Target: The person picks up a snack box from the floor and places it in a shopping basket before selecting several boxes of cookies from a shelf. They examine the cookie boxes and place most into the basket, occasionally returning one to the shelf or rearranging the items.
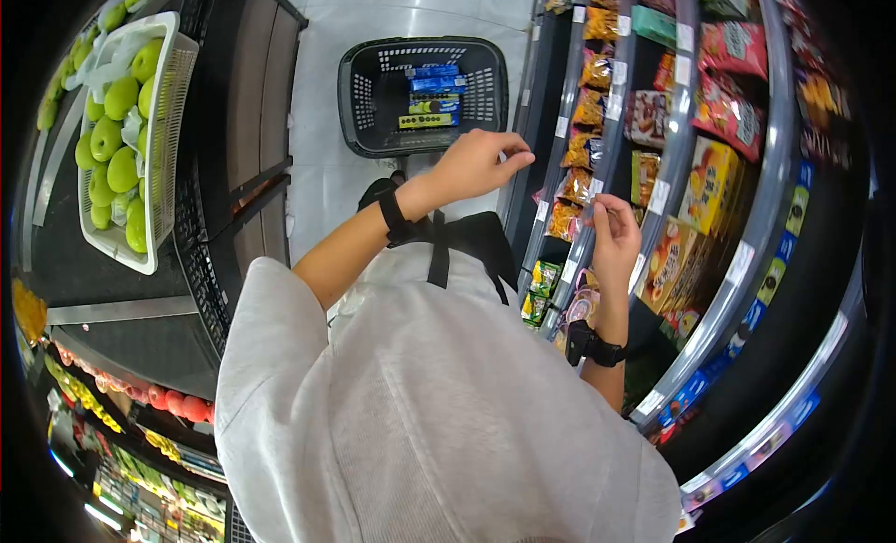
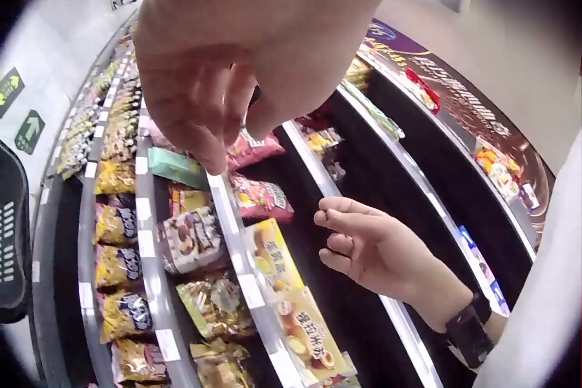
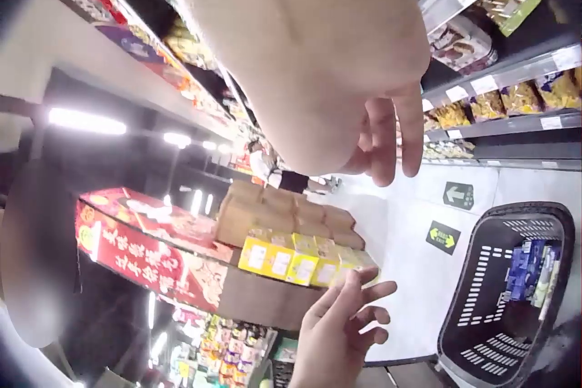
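My left hand (image 1: 478, 165) reaches across in front of my body toward the shelves, its fingers loosely bent and holding nothing. Farther right, my right hand (image 1: 617, 235) hovers beside the snack shelf, also with relaxed fingers and nothing in them. In the left wrist view the right hand (image 2: 368, 247) shows near yellow boxes (image 2: 277, 256) and pink snack bags (image 2: 261, 199). A black shopping basket (image 1: 350, 95) stands ahead of me on the floor. Inside lie several blue packs (image 1: 437, 84) and a yellow-green pack (image 1: 425, 120).
Shelves with clear price rails (image 1: 686, 67) run along my right, holding orange snack bags (image 1: 588, 109) and boxes. To my left, a white crate (image 1: 173, 137) of green fruit (image 1: 121, 95) sits on a dark stand (image 1: 224, 104). Stacked cartons (image 3: 286, 215) stand farther along the aisle.
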### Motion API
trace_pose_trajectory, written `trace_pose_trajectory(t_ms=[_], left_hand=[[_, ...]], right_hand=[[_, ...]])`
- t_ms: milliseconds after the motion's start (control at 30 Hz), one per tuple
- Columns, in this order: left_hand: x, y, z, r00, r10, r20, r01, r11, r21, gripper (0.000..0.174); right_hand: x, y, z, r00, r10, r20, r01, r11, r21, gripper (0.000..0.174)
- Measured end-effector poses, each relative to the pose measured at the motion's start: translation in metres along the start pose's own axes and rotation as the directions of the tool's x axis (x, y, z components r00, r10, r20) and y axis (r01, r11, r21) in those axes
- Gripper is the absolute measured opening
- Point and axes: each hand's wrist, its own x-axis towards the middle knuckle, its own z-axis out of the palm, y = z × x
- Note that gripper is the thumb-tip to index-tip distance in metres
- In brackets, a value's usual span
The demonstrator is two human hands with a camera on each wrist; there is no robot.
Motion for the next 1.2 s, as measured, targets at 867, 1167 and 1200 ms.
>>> trace_pose_trajectory(t_ms=[867, 1167, 1200], left_hand=[[0.192, -0.288, -0.170, 0.788, -0.290, -0.543, 0.432, 0.889, 0.152, 0.034], [0.176, -0.467, -0.110, 0.596, -0.599, -0.534, 0.800, 0.498, 0.334, 0.053], [0.173, -0.483, -0.106, 0.594, -0.618, -0.515, 0.803, 0.419, 0.424, 0.055]], right_hand=[[0.447, 0.091, 0.191, 0.782, -0.077, 0.619, 0.316, 0.905, -0.286, 0.048], [0.440, 0.280, 0.319, 0.734, 0.189, 0.652, 0.175, 0.875, -0.451, 0.069], [0.439, 0.300, 0.323, 0.725, 0.201, 0.659, 0.172, 0.873, -0.456, 0.069]])
